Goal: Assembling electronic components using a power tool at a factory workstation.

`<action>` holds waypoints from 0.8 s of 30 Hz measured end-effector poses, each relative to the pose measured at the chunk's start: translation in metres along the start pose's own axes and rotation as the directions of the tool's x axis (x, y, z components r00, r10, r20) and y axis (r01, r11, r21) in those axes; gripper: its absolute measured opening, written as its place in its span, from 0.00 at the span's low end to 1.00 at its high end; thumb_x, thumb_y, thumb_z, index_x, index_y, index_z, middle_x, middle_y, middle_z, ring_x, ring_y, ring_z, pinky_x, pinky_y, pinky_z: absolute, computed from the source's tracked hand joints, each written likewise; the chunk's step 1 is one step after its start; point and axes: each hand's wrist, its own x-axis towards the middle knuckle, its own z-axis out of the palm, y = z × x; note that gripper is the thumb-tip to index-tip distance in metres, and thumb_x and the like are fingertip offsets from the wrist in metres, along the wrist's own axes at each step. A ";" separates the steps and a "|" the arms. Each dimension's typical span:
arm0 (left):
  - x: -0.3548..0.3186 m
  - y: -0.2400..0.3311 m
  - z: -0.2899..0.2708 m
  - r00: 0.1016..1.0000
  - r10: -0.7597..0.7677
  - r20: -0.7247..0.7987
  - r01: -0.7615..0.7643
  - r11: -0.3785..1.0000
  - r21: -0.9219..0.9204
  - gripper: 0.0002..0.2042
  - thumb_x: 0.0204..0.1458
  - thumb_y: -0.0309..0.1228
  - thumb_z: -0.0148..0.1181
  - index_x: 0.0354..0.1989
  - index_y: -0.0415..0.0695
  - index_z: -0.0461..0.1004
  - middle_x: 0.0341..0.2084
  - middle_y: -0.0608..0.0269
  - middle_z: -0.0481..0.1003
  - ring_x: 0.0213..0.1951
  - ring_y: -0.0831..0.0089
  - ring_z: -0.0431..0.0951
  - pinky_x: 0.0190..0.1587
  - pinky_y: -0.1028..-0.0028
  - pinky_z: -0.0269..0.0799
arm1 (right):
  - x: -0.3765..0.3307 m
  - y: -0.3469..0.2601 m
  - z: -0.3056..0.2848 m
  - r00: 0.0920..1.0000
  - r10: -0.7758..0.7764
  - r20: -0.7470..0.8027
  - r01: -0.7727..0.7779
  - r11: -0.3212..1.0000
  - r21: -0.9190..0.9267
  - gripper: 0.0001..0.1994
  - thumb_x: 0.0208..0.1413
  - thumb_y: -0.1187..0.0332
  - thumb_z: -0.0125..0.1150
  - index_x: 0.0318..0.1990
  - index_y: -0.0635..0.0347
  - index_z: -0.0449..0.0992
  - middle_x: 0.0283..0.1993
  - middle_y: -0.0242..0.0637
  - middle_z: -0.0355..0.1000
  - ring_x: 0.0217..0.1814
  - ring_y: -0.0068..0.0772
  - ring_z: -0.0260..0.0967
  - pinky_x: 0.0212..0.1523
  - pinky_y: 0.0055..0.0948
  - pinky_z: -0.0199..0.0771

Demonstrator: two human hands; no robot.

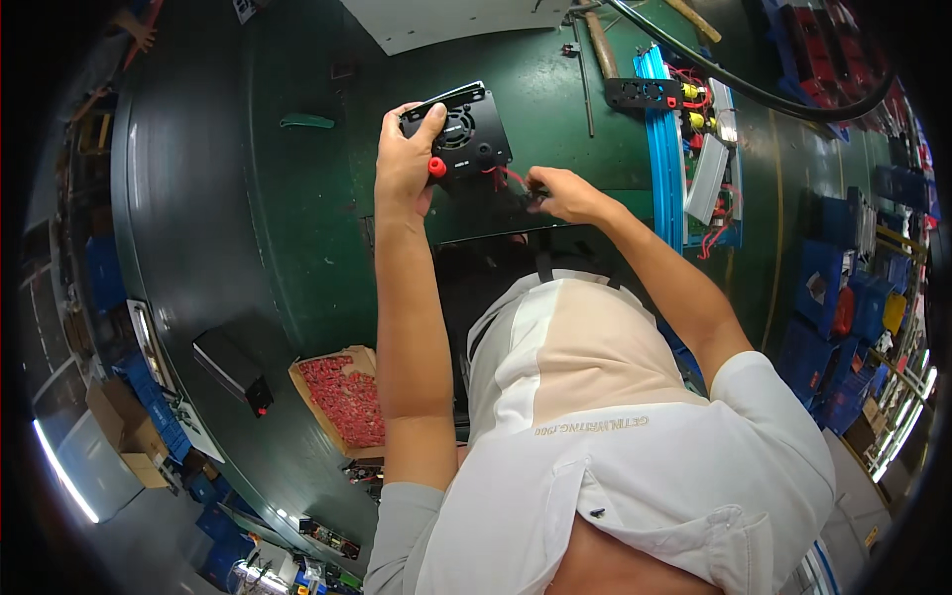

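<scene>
Green bench (297, 228), black fan unit (458, 137) propped on it near the far edge. Left hand (402, 164) clamps the unit's left side, thumb over the top. Right hand (560, 193) pinches the red wire (504, 176) trailing from it. Best to keep the unit steady and the wire slack, unkinked. 1 red terminal (436, 167) sits by the left palm.

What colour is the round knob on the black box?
Red knob, on the black box; clearest in the head view.
</scene>
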 end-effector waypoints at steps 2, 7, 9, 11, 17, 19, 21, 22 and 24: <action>-0.006 -0.005 -0.007 1.000 0.024 -0.020 -0.024 1.000 -0.005 0.20 0.58 0.32 0.68 0.54 0.41 0.67 0.37 0.57 0.77 0.33 0.71 0.82 0.27 0.72 0.80 | -0.029 -0.047 -0.005 0.989 0.030 -0.143 -0.100 0.855 -0.510 0.22 0.50 0.71 0.72 0.52 0.61 0.72 0.57 0.46 0.69 0.59 0.50 0.69 0.55 0.42 0.72; 0.027 0.004 -0.009 1.000 0.005 0.031 -0.007 0.999 0.040 0.21 0.58 0.31 0.68 0.55 0.38 0.68 0.41 0.54 0.77 0.37 0.69 0.81 0.35 0.66 0.80 | -0.047 -0.134 0.016 0.887 -0.057 0.458 -0.267 0.745 0.611 0.17 0.66 0.58 0.60 0.51 0.65 0.77 0.42 0.43 0.81 0.43 0.36 0.79 0.46 0.35 0.81; 0.051 0.012 -0.010 0.993 -0.077 0.087 0.075 0.997 0.024 0.20 0.58 0.33 0.68 0.53 0.37 0.69 0.39 0.56 0.78 0.38 0.68 0.80 0.38 0.64 0.80 | -0.037 -0.146 0.067 0.464 -0.280 0.840 -0.663 0.519 0.539 0.28 0.72 0.48 0.45 0.56 0.68 0.74 0.46 0.50 0.79 0.43 0.40 0.80 0.45 0.33 0.82; 0.068 0.020 -0.022 0.978 -0.157 0.140 0.150 0.987 0.065 0.16 0.58 0.37 0.68 0.46 0.39 0.73 0.36 0.61 0.79 0.36 0.68 0.80 0.38 0.62 0.81 | -0.036 -0.181 0.090 0.096 -0.366 0.926 -0.768 0.565 0.303 0.30 0.72 0.47 0.42 0.56 0.72 0.71 0.51 0.56 0.77 0.48 0.51 0.79 0.50 0.43 0.82; 0.081 0.026 -0.013 0.949 -0.239 0.207 0.211 0.966 0.148 0.14 0.59 0.40 0.67 0.41 0.42 0.77 0.33 0.62 0.79 0.33 0.68 0.80 0.37 0.58 0.80 | -0.049 -0.217 0.163 -0.220 -0.841 0.495 -0.960 0.276 0.042 0.31 0.70 0.49 0.45 0.63 0.71 0.68 0.55 0.58 0.75 0.56 0.60 0.76 0.57 0.49 0.79; 0.078 0.027 -0.012 0.975 -0.177 0.136 0.155 0.975 0.158 0.13 0.59 0.39 0.67 0.41 0.41 0.76 0.34 0.62 0.79 0.34 0.69 0.80 0.38 0.59 0.81 | -0.050 -0.214 0.148 -0.185 -0.866 0.464 -0.967 0.244 0.069 0.28 0.70 0.52 0.47 0.62 0.70 0.69 0.55 0.56 0.76 0.56 0.58 0.76 0.55 0.47 0.80; 0.084 0.019 -0.024 0.964 -0.195 0.183 0.184 0.980 0.074 0.12 0.59 0.37 0.67 0.42 0.40 0.76 0.35 0.62 0.79 0.34 0.69 0.79 0.38 0.60 0.80 | -0.052 -0.207 0.136 -0.145 -0.891 0.430 -0.976 0.201 0.088 0.25 0.69 0.55 0.49 0.62 0.69 0.70 0.54 0.55 0.76 0.55 0.56 0.77 0.53 0.46 0.81; 0.080 0.024 -0.016 0.959 -0.221 0.177 0.202 0.972 0.116 0.12 0.60 0.35 0.66 0.43 0.39 0.76 0.35 0.62 0.79 0.35 0.69 0.79 0.39 0.62 0.80 | -0.044 -0.196 0.130 -0.001 -0.796 0.605 -0.950 0.190 0.248 0.22 0.67 0.59 0.52 0.60 0.68 0.71 0.52 0.51 0.77 0.52 0.49 0.78 0.50 0.41 0.81; 0.066 0.020 -0.009 0.973 -0.168 0.159 0.155 0.984 0.092 0.14 0.59 0.35 0.67 0.45 0.38 0.74 0.36 0.61 0.78 0.35 0.69 0.80 0.39 0.62 0.80 | -0.032 -0.181 0.120 0.330 -0.513 0.793 -0.817 0.266 0.512 0.18 0.63 0.66 0.58 0.58 0.65 0.73 0.47 0.43 0.78 0.46 0.35 0.79 0.43 0.33 0.82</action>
